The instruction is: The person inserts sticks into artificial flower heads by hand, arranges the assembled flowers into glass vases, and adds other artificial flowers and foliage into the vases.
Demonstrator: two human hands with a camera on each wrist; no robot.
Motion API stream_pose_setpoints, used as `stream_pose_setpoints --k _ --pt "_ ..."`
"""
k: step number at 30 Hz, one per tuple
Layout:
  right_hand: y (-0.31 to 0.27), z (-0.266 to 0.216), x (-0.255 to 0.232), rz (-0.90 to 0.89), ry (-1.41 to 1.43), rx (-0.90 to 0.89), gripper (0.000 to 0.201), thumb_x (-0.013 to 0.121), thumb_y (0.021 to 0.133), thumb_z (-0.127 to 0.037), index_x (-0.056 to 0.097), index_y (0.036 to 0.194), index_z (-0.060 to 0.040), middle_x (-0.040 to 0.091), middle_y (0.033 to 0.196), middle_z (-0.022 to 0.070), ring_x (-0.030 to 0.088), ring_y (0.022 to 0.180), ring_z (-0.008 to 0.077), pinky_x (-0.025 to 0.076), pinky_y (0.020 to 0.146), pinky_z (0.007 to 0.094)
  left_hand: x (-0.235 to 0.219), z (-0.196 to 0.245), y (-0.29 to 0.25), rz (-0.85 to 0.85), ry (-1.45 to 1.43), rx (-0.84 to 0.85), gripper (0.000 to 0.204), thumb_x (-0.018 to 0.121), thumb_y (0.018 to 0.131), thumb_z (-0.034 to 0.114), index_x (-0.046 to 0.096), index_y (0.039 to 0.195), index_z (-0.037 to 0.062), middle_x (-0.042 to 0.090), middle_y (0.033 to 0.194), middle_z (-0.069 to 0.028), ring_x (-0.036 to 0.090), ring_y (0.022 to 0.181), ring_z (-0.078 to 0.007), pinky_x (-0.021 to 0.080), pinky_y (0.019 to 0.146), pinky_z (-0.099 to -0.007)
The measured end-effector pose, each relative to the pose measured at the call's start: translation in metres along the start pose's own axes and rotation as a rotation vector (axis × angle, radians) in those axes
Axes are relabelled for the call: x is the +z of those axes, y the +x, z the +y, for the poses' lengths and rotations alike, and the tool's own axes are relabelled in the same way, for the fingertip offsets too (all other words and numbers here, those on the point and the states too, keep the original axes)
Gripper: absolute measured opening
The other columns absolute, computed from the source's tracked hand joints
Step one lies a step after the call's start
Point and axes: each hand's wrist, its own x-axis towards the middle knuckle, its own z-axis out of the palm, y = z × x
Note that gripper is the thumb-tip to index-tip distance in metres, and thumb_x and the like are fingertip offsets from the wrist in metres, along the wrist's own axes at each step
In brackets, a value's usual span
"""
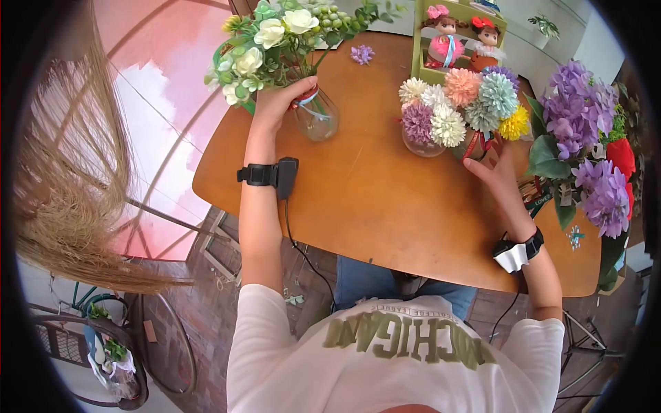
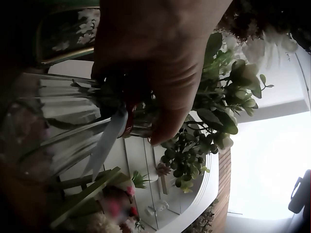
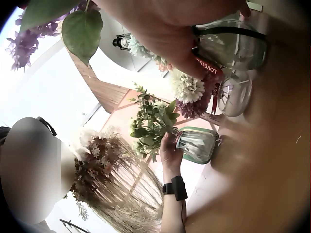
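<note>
At the left of the table my left hand grips the neck of a clear glass vase, thumb over the rim. White artificial roses and greenery rise out of it. In the left wrist view a pale ribbon hangs from that neck. My right hand holds a second glass vase, fingers and thumb round its upper part. Blue-green pompom flowers and a yellow one stand above it. Close beside it is another glass vase with white and purple pompom flowers.
A green shelf with two dolls stands at the back. Purple flowers crowd the right side. One loose purple flower lies on the wooden table. Dried grass hangs at the left.
</note>
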Motion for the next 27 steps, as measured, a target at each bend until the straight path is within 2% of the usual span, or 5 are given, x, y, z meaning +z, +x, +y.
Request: stream_pose_setpoints --k 10,19,22,25,27 --pt "0.024 0.029 0.018 0.018 0.076 -0.238 0.098 0.090 0.074 -0.026 0.033 0.149 0.0023 0.045 0.147 0.0153 0.047 0.134 0.0277 0.037 0.112 0.0393 0.017 0.009 -0.013 -0.128 0.016 -0.079 0.041 0.088 0.079 0.018 0.072 0.111 -0.0003 0.074 0.102 -0.0037 0.069 0.090 -0.0107 0.055 0.083 -0.0261" --pt "0.031 0.025 0.022 0.022 0.220 -0.087 0.089 0.091 0.072 -0.026 0.043 0.142 0.0007 0.058 0.131 0.0118 0.056 0.119 0.0234 0.043 0.103 0.0354 0.016 0.003 -0.009 -0.116 0.162 -0.195 0.039 0.089 0.079 0.028 0.077 0.106 0.0023 0.075 0.102 -0.0028 0.069 0.089 -0.0095 0.054 0.082 -0.0246" --pt "0.032 0.026 0.021 -0.012 0.192 -0.091 0.068 0.093 0.070 -0.026 0.057 0.122 -0.0003 0.063 0.105 0.0031 0.059 0.095 0.0156 0.048 0.086 0.0307 0.015 0.000 -0.009 -0.098 0.160 -0.238 0.036 0.089 0.078 0.035 0.079 0.099 0.0071 0.074 0.093 0.0015 0.065 0.085 -0.0068 0.049 0.075 -0.0228" --pt "0.031 0.026 0.016 -0.116 0.119 -0.024 0.087 0.093 0.072 -0.021 0.043 0.140 0.0012 0.057 0.128 0.0078 0.056 0.118 0.0198 0.044 0.103 0.0341 0.015 0.002 -0.010 -0.086 0.174 -0.228 0.035 0.087 0.079 0.040 0.080 0.094 0.0091 0.073 0.088 0.0049 0.060 0.080 -0.0047 0.044 0.070 -0.0218" --pt "0.032 0.025 0.013 -0.147 0.092 0.015 0.084 0.093 0.072 -0.020 0.044 0.138 0.0005 0.057 0.124 0.0065 0.056 0.115 0.0189 0.045 0.101 0.0338 0.013 0.006 -0.010 -0.132 0.181 -0.262 0.034 0.089 0.078 0.036 0.079 0.097 0.0098 0.073 0.088 0.0047 0.060 0.078 -0.0051 0.045 0.070 -0.0227"
